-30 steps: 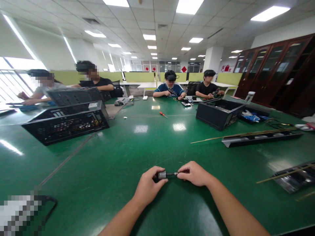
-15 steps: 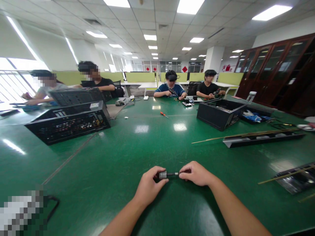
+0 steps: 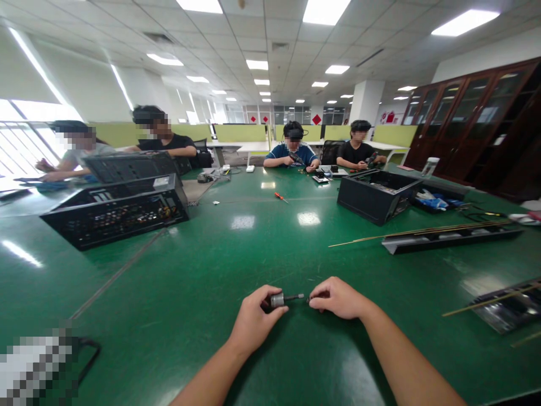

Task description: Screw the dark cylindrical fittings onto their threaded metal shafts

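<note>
In the head view my left hand (image 3: 252, 320) has its thumb and fingers closed around a small silver cylinder with a thin dark shaft (image 3: 278, 300). The shaft points right and ends in a pale tip. Across a narrow gap, my right hand (image 3: 340, 298) is pinched together. A tiny dark piece (image 3: 308, 300) shows at its fingertips, too small to name. Both hands are just above the green tabletop (image 3: 270, 259), and the shaft tip is apart from the right fingers.
An open black computer case (image 3: 127, 217) lies at left, another black case (image 3: 374, 197) at back right. Thin brass-coloured rods (image 3: 363, 241) rest by a dark metal channel (image 3: 448, 239). A red screwdriver (image 3: 279, 196) lies mid-table. Several people sit across the table.
The shaft's pale tip has come away from my right fingertips, leaving a small gap. My left hand and the cylinder have shifted slightly left; the right hand is nearly still.
</note>
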`<action>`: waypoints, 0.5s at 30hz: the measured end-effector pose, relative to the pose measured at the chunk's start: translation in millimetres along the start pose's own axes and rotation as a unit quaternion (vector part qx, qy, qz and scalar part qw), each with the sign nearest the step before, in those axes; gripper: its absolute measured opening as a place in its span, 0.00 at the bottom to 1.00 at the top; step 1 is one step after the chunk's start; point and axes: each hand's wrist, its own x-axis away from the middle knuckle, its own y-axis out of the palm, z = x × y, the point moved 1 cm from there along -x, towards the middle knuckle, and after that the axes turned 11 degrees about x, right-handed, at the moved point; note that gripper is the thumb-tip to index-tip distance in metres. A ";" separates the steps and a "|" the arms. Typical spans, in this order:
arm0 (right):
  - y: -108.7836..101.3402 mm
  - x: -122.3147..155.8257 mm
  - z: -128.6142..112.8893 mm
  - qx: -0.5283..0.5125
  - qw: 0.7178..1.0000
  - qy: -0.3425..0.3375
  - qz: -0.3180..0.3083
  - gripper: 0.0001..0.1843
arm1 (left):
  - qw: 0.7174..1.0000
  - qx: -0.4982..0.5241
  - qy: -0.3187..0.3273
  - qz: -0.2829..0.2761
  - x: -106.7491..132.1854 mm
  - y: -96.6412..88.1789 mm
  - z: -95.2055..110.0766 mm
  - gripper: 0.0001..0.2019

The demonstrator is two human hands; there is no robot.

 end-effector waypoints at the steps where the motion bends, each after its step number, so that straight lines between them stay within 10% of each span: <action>1: -1.2 0.6 2.2 -0.004 1.000 0.003 -0.005 0.12 | 1.000 -0.001 -0.002 -0.001 0.1 0.0 -0.1 0.13; 15: -16.0 4.7 34.0 -0.048 0.996 0.056 -0.058 0.15 | 0.999 -0.034 0.004 0.034 -4.8 -9.6 2.2 0.19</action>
